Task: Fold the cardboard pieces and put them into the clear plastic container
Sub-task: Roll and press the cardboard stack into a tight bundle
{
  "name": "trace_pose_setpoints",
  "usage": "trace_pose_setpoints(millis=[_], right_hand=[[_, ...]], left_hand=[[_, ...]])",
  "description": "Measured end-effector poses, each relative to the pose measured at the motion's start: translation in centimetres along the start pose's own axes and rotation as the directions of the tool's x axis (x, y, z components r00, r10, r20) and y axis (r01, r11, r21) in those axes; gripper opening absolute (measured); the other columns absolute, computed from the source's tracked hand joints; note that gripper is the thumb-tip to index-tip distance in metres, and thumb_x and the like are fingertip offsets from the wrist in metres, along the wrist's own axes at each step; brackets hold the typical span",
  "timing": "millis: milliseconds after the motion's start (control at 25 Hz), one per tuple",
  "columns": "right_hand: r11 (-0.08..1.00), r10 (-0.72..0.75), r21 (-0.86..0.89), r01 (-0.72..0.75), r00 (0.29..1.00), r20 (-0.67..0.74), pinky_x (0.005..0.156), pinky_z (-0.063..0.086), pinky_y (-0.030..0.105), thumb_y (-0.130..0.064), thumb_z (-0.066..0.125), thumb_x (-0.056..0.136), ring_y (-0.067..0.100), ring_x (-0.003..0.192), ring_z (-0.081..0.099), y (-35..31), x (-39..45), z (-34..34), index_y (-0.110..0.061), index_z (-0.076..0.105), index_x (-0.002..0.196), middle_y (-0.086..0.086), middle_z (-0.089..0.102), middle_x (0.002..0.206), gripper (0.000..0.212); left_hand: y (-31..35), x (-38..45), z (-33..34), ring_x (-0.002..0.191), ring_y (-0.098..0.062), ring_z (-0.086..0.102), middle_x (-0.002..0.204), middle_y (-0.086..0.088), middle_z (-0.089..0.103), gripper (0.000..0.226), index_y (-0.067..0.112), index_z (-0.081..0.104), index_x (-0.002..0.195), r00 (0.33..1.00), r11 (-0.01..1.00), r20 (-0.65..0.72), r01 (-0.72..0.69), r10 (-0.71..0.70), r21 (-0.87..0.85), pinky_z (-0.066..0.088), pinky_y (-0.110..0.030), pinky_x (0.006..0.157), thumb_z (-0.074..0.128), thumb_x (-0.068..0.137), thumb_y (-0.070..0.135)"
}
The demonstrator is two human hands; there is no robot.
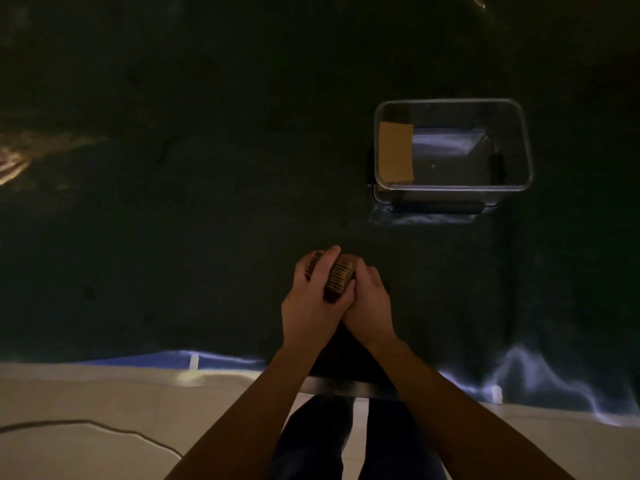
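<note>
A small brown cardboard piece point(337, 279), bent with its corrugated edge showing, is gripped between both hands low over the dark table. My left hand point(310, 306) wraps over it from the left with fingers across its top. My right hand point(369, 303) presses on it from the right. The clear plastic container point(453, 188) stands farther back to the right, open at the top. One flat folded cardboard piece point(396, 152) leans against its left inner wall.
The dark table cover point(173, 220) ends in a near edge with blue tape glare point(221, 360). Below it lie pale floor tiles, a thin cable point(104, 427) at left, and the person's dark trousers point(346, 445).
</note>
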State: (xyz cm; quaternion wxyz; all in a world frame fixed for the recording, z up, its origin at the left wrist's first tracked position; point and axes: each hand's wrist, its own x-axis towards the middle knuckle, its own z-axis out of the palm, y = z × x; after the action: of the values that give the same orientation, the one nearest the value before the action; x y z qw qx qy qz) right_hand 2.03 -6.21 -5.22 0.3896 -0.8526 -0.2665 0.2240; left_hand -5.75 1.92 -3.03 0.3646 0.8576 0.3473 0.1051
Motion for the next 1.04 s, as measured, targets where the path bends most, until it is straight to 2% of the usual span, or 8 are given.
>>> trace_pose_setpoints(millis=[120, 240, 360, 440, 520, 720, 840, 1040], right_hand=[[1.0, -0.013, 0.0, 0.013, 1.0, -0.029, 0.076, 0.042, 0.02, -0.031, 0.061, 0.083, 0.001, 0.097, 0.048, -0.3, 0.1, 0.0, -0.033, 0.049, 0.116, -0.013, 0.059, 0.105, 0.035], [0.999, -0.031, 0.02, 0.031, 1.0, -0.002, 0.077, 0.044, 0.023, -0.031, 0.065, 0.083, 0.003, 0.098, 0.05, -0.1, -0.1, -0.3, -0.035, 0.046, 0.122, -0.007, 0.062, 0.109, 0.043], [0.999, -0.036, 0.034, 0.036, 0.999, 0.003, 0.079, 0.046, 0.023, -0.05, 0.062, 0.078, 0.002, 0.102, 0.05, -0.7, -0.1, -0.6, -0.039, 0.047, 0.12, -0.017, 0.06, 0.109, 0.047], [0.998, -0.018, 0.064, 0.017, 1.0, 0.013, 0.079, 0.043, 0.019, -0.06, 0.06, 0.072, -0.001, 0.103, 0.048, -1.0, -0.2, -0.5, -0.044, 0.046, 0.117, -0.026, 0.053, 0.107, 0.05], [0.997, -0.007, 0.082, 0.007, 1.0, 0.007, 0.079, 0.042, 0.018, -0.059, 0.063, 0.07, -0.002, 0.104, 0.049, -1.1, -0.1, -0.5, -0.045, 0.047, 0.115, -0.028, 0.052, 0.105, 0.05], [0.997, 0.005, 0.073, -0.007, 1.0, 0.024, 0.074, 0.037, 0.012, -0.058, 0.067, 0.072, -0.006, 0.1, 0.044, -1.0, -0.1, -0.7, -0.046, 0.045, 0.116, -0.03, 0.048, 0.1, 0.05], [0.997, 0.0, 0.078, -0.001, 1.0, 0.024, 0.075, 0.043, 0.02, -0.057, 0.064, 0.072, -0.001, 0.101, 0.047, -1.1, -0.2, -0.3, -0.043, 0.044, 0.117, -0.025, 0.051, 0.106, 0.051], [0.999, 0.003, 0.043, -0.005, 0.999, 0.042, 0.084, 0.052, 0.038, -0.043, 0.07, 0.079, 0.013, 0.109, 0.052, -1.3, -0.3, 0.1, -0.035, 0.042, 0.122, -0.006, 0.06, 0.121, 0.052]], left_hand=[[0.3, 0.1, -0.6, 0.125, -0.016, 0.049, 0.15, 0.008, 0.028, 0.069, 0.062, 0.021, 0.14, 0.999, 1.0, 0.037, -0.002, 0.001, 0.012, 0.049, -0.032, 0.09, 0.053, 0.079, 0.066], [0.5, 0.2, -1.8, 0.145, -0.018, 0.024, 0.162, 0.007, 0.009, 0.082, 0.052, 0.017, 0.149, 0.993, 0.993, -0.008, -0.12, 0.121, 0.012, 0.045, -0.051, 0.102, 0.057, 0.079, 0.068], [0.2, 0.2, -2.3, 0.15, -0.011, 0.011, 0.165, 0.008, 0.004, 0.088, 0.041, 0.006, 0.155, 0.986, 0.98, -0.118, -0.132, 0.115, -0.149, 0.03, -0.041, 0.113, 0.055, 0.085, 0.063], [0.5, -0.4, -2.1, 0.145, 0.0, 0.022, 0.159, 0.022, 0.023, 0.072, 0.044, 0.017, 0.152, 0.995, 0.823, -0.013, 0.073, -0.097, -0.563, 0.03, -0.023, 0.112, 0.051, 0.09, 0.056], [0.4, -0.6, -2.2, 0.137, 0.003, 0.038, 0.145, 0.027, 0.044, 0.052, 0.043, 0.037, 0.143, 0.964, 0.625, 0.186, 0.265, -0.191, -0.734, 0.034, -0.021, 0.109, 0.046, 0.092, 0.054], [0.0, 0.5, -3.0, 0.139, 0.0, 0.036, 0.154, 0.015, 0.039, 0.084, 0.035, 0.035, 0.149, 0.93, 0.456, 0.241, 0.349, -0.279, -0.819, 0.025, -0.031, 0.116, 0.048, 0.075, 0.073], [0.4, 0.2, -2.7, 0.137, 0.001, 0.038, 0.156, 0.01, 0.038, 0.079, 0.034, 0.037, 0.147, 0.942, 0.501, 0.267, 0.335, -0.204, -0.798, 0.029, -0.025, 0.112, 0.045, 0.078, 0.072], [0.9, 0.4, -2.3, 0.132, 0.001, 0.044, 0.152, 0.01, 0.043, 0.056, 0.04, 0.047, 0.136, 0.93, 0.4, 0.257, 0.347, -0.261, -0.848, 0.036, -0.021, 0.099, 0.049, 0.084, 0.059]])
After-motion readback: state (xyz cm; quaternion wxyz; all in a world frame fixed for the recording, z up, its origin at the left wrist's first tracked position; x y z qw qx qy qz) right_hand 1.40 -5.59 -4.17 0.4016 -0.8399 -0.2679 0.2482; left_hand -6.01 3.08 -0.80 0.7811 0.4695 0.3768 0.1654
